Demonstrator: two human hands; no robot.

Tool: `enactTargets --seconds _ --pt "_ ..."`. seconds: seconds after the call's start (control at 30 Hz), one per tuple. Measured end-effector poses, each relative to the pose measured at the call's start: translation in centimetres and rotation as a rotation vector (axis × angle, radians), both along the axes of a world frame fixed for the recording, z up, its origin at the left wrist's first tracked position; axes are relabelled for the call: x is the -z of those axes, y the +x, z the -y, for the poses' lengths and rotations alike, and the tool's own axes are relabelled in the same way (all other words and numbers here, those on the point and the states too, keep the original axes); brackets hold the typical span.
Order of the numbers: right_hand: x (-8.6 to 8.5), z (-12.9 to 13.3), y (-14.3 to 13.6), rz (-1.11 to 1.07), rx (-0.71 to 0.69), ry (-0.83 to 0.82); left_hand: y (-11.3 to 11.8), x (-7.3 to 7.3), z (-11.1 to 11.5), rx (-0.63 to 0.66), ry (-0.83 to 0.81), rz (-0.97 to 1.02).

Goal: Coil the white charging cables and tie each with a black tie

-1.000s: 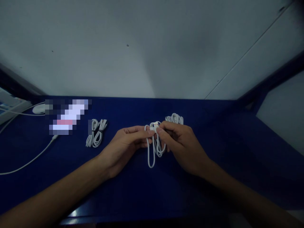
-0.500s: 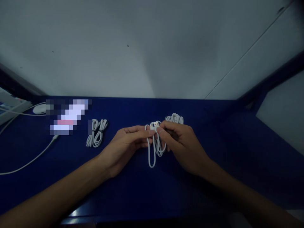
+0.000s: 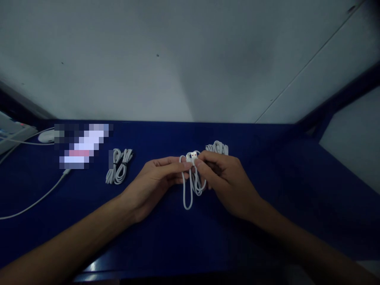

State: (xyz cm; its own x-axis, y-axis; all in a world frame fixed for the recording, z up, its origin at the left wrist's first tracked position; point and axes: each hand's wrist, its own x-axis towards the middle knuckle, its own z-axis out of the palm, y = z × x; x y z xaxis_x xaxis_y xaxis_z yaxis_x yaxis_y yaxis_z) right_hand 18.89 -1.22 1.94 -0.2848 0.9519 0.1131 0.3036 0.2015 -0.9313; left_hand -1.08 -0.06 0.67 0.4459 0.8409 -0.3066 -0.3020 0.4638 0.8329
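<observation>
Between my two hands is a white USB cable (image 3: 187, 206), looped, with its strands hanging down over the blue table. My left hand (image 3: 158, 174) pinches it from the left, thumb on top near the connector. From the other side my right hand (image 3: 227, 178) grips it between thumb and forefinger. The metal USB plug (image 3: 194, 155) points up between the fingertips. Behind my right hand lies another coiled white cable (image 3: 218, 147), partly hidden by the fingers. Left of my left hand rest two tied white cable bundles (image 3: 119, 166) with dark ties.
The blue table (image 3: 166, 249) meets a pale wall (image 3: 124, 71) at the back. A pixelated bright device (image 3: 86, 144) lies at the left with a white cord (image 3: 44, 196) plugged into its lower end. Beside it are a white rounded object (image 3: 46, 136) and a white box-like thing (image 3: 14, 132).
The whole view has shifted slightly, so things appear a little further left. Both hands keep the same hold on the cable.
</observation>
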Motion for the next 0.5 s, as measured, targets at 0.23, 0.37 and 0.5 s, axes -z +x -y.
enactTargets --seconds 0.23,0.37,0.5 --pt "-0.12 0.09 -0.05 0.002 0.007 -0.003 0.06 -0.18 0.01 0.010 0.010 -0.008" --pt "-0.05 0.18 0.07 -0.009 0.013 -0.008 0.11 -0.19 -0.01 0.031 0.011 0.018" --pt "0.03 0.18 0.08 -0.014 0.002 -0.002 0.04 -0.03 0.00 0.018 0.022 0.024"
